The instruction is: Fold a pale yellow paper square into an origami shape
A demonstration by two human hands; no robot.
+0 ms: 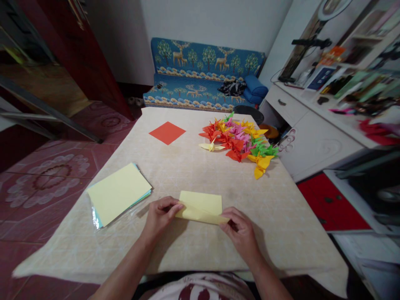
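A pale yellow sheet of paper (201,204) lies near the front of the table, its near part folded up over the rest. My left hand (162,212) pinches the left end of the fold between thumb and fingers. At the right end, my right hand (239,227) grips the folded edge in the same way. Left of my hands rests a stack of coloured paper (120,193) with a pale yellow sheet on top, partly in a clear plastic sleeve. Farther back is a single red square of paper (168,133).
A heap of folded paper cranes (233,139) in red, pink, yellow, orange and green covers the table's far right. The cloth-covered table (175,171) stands before a blue patterned sofa (200,75). A cluttered white dresser (315,125) is at the right, a dark red door (93,62) at the left.
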